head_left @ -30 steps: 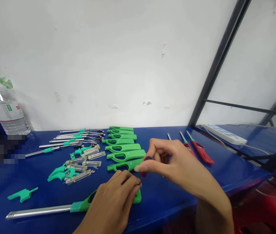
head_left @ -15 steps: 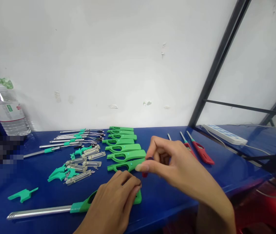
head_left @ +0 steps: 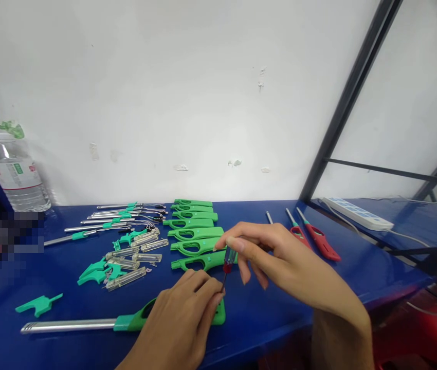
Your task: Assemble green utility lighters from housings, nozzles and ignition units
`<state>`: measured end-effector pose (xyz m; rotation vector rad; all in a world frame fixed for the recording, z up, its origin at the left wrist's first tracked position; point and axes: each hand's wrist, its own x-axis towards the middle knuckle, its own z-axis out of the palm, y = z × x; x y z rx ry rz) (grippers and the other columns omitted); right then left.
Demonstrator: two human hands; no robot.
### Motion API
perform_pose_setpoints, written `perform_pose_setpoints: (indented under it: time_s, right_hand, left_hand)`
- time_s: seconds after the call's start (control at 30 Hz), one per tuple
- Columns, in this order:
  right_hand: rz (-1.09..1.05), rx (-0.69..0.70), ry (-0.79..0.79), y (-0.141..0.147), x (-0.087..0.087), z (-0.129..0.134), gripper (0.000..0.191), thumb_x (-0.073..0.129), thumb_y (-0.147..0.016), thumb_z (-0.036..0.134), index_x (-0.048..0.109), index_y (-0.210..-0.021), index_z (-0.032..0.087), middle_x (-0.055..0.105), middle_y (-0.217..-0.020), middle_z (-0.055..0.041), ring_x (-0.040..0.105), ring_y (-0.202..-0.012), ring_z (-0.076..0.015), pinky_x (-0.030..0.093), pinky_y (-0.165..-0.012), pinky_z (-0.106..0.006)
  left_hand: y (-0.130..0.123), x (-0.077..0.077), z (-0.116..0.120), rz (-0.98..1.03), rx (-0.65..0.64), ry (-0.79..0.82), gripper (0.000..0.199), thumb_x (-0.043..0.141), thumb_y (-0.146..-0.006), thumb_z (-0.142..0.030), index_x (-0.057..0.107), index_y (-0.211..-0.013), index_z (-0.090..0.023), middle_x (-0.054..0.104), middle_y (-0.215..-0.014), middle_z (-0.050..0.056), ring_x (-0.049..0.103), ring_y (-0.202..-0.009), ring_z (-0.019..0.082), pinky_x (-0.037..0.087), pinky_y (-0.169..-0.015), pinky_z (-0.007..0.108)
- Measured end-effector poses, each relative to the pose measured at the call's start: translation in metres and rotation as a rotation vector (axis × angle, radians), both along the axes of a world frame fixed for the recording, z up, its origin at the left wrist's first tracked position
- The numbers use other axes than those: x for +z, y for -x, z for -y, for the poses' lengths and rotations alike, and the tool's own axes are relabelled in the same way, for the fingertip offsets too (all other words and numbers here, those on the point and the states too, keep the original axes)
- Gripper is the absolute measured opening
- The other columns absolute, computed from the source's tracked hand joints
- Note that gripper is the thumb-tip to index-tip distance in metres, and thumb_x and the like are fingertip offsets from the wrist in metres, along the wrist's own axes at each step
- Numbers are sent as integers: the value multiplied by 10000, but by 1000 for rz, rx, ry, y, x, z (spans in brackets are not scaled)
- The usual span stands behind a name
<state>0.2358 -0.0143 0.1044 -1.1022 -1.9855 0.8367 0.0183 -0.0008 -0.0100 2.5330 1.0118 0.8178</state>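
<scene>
On the blue tabletop lies a green lighter (head_left: 135,320) with a long metal tube pointing left. My left hand (head_left: 182,313) is closed over its handle and covers much of it. In my right hand (head_left: 268,252), a small screwdriver (head_left: 228,261) with a clear and red handle is pinched between thumb and forefinger, the other fingers loose. Its thin shaft slopes down to the lighter's handle beside my left fingertips; the tip is hidden. Several green handle shells (head_left: 195,247) are lined up just behind my hands.
Clear fuel tanks (head_left: 128,278) and teal triggers (head_left: 94,272) lie left of the shells, with metal tubes (head_left: 106,226) behind. A loose teal piece (head_left: 40,305) sits at the left. Red lighters (head_left: 321,241), a power strip (head_left: 357,213) and a water bottle (head_left: 18,174) stand farther out.
My right fingers have opened out from a tighter curl, and more of the screwdriver's handle and shaft now shows. My left hand stays on the lighter.
</scene>
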Motion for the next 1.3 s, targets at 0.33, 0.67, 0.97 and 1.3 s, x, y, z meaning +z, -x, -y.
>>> perform_pose_setpoints:
  time_s: [0.33, 0.67, 0.97, 1.3]
  right_hand:
    - [13, -105, 19, 3, -3, -2, 281, 879, -939, 488, 734, -946, 247, 598, -645, 86, 514, -583, -102, 375, -539, -228]
    - [13, -161, -33, 6, 2, 1, 509, 832, -931, 608, 666, -665, 208, 539, -551, 59, 439, -528, -104, 301, -488, -252]
    - [7, -23, -51, 4, 0, -3, 246, 640, -1117, 458, 783, -1221, 286, 662, -656, 73, 544, -523, -94, 413, -522, -208]
    - [-33, -23, 51, 8, -3, 3, 363, 877, -947, 442, 630, -789, 227, 578, -564, 101, 507, -525, -87, 363, -506, -206]
  left_hand:
    - [1, 0, -1, 8, -10, -1, 269, 374, -1177, -300, 640, -1149, -325, 707, -1139, -14, 700, -1044, 214, 519, -804, 328]
    - [-1, -1, 0, 3, -14, -53, 279, 380, -1161, -263, 650, -1101, -306, 719, -1074, 1, 708, -995, 233, 500, -739, 338]
    - [-1, -1, -1, -15, -5, -20, 274, 369, -1175, -294, 636, -1120, -311, 701, -1079, -3, 701, -1001, 225, 485, -743, 339]
    - [1, -2, 1, -6, -2, -83, 222, 418, -1145, -247, 626, -1165, -322, 699, -1132, -1, 704, -1041, 244, 550, -800, 356]
